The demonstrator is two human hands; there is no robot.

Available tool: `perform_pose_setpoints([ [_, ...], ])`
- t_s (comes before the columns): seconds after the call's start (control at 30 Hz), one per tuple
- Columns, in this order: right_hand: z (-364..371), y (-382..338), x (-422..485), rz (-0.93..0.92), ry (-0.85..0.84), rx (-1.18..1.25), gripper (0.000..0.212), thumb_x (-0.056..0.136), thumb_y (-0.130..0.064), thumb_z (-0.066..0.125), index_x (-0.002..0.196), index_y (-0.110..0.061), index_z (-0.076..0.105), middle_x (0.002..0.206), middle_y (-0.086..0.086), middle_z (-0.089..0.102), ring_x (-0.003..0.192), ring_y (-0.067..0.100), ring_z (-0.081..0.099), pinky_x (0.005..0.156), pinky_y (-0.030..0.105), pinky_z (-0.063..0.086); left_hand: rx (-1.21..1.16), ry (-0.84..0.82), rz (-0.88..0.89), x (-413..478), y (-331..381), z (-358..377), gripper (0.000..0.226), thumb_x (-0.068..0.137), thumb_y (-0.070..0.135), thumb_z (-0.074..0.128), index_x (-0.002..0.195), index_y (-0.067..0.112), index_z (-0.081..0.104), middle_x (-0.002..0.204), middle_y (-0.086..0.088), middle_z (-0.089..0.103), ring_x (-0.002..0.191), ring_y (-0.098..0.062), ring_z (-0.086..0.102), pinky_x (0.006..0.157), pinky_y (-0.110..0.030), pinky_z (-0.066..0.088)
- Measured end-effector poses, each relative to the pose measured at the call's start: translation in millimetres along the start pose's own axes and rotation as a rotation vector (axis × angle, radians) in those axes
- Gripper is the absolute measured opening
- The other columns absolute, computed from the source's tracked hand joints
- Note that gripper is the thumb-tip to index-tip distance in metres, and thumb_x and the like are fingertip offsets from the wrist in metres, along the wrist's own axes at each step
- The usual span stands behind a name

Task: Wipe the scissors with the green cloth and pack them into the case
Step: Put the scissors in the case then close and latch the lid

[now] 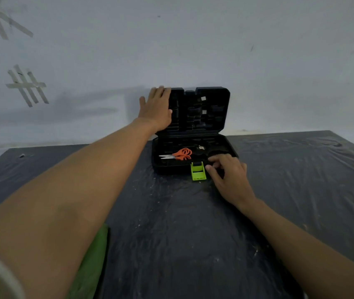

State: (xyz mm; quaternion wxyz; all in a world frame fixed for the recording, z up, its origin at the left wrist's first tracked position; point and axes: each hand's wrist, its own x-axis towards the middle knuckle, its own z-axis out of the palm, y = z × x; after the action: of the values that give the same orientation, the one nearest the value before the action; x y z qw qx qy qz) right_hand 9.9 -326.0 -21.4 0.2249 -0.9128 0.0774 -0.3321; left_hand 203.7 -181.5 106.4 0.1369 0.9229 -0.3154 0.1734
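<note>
Orange-handled scissors point(177, 155): lying flat in the bottom half of your open black case point(193, 134).
Left hand point(157, 108): grip spread, palm against the raised lid's left edge.
Right hand point(228, 173): fingers loosely curled, empty, beside the lime latch point(198, 171).
Green cloth point(91, 266): on the surface, under your left forearm.

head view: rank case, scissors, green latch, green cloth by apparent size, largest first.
1. case, open, lid upright
2. cloth, though it is partly hidden under the left arm and close to the camera, so its rank is unsure
3. scissors, lying in the case
4. latch, on the case's front edge
</note>
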Motion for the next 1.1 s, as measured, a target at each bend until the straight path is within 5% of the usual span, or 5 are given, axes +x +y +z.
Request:
perform_pose_setpoints([
  [0.3,1,-8,-7,0.076,-0.132,-0.002,0.023,0.084,-0.041,0.067,0.101,-0.026,0.063,0.089,-0.012,0.057,0.093,0.013,0.052,0.08,0.03,0.025,0.061,0.21,0.087,-20,2,-6,0.043,0.093,0.014,0.049,0.136,0.012,0.043,0.13,-0.011,0.045,0.119,-0.033,0.039,0.096,-0.043,0.028],
  [0.47,-2,-15,-12,0.157,-0.154,-0.086,0.037,0.085,-0.048,0.063,0.111,-0.021,0.063,0.113,-0.001,0.055,0.109,0.023,0.045,0.086,0.033,0.028,0.023,0.227,0.151,-38,1,-13,0.038,0.093,0.007,0.046,0.13,0.013,0.052,0.123,-0.011,0.048,0.111,-0.032,0.043,0.094,-0.04,0.03],
  [0.67,-3,-24,-20,0.27,-0.26,-0.129,0.048,0.084,-0.054,0.061,0.118,-0.02,0.062,0.124,0.005,0.047,0.118,0.03,0.037,0.098,0.04,0.031,-0.054,0.17,0.157,-65,4,-16,0.035,0.092,0.01,0.052,0.126,0.017,0.055,0.126,-0.008,0.058,0.113,-0.033,0.047,0.097,-0.039,0.031],
  [1.1,-5,-27,-25,0.286,-0.254,-0.089,0.034,0.086,-0.049,0.061,0.113,-0.028,0.065,0.125,0.002,0.053,0.119,0.03,0.04,0.099,0.041,0.026,0.009,-0.08,0.177,-115,9,17,0.052,0.08,0.015,0.07,0.129,0.02,0.051,0.124,-0.005,0.048,0.118,-0.026,0.043,0.099,-0.037,0.027],
])
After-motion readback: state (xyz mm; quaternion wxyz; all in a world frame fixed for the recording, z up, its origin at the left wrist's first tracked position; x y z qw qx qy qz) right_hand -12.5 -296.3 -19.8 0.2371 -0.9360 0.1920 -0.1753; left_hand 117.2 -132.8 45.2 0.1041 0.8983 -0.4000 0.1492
